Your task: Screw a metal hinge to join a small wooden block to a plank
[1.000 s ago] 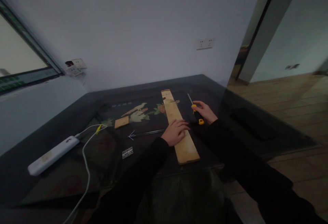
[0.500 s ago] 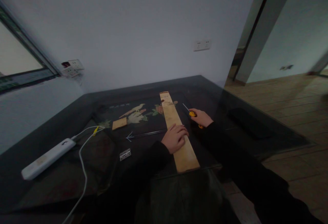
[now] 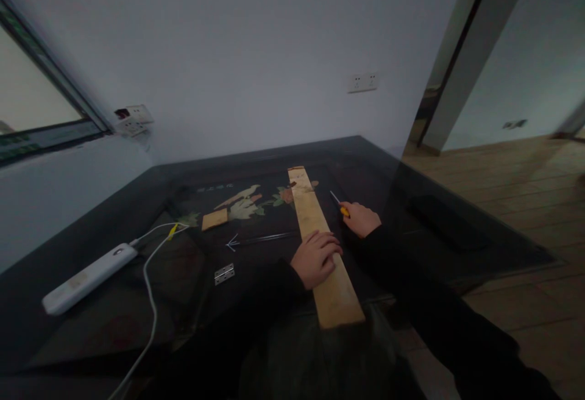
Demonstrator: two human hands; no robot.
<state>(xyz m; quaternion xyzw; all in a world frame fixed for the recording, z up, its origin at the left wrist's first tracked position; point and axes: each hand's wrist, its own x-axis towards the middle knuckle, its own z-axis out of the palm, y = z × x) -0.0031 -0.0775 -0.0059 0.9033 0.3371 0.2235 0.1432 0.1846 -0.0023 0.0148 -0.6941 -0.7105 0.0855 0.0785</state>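
The long pale wooden plank [image 3: 320, 247] lies lengthwise on the dark glass-topped table with the inlaid bird and flower picture [image 3: 137, 302], its near end jutting just past the table's front edge toward the person. It looks stiff, flat and fairly light, likely to slide on the smooth glass, so it probably wants a flat palm pressing near its middle or a grip across its narrow width. The left hand [image 3: 315, 257] rests palm down on it, fingers spread loosely and gripping nothing. Just beside the plank's right edge, the right hand [image 3: 362, 218] is closed around the yellow-and-black-handled screwdriver [image 3: 340, 205], its thin metal shaft pointing away toward the far side; the handle is small, hard and easy to hold in a fist. To the left lie a white power strip with its white cable [image 3: 86, 277], a thin dark metal rod with a forked tip [image 3: 258, 239], a small tan wooden block [image 3: 214, 219] and a small silver hinge [image 3: 224, 274]. Compared with a second ago, the plank has shifted nearer the person, now overhanging the edge, and the right hand has lowered, hiding more of the screwdriver handle.
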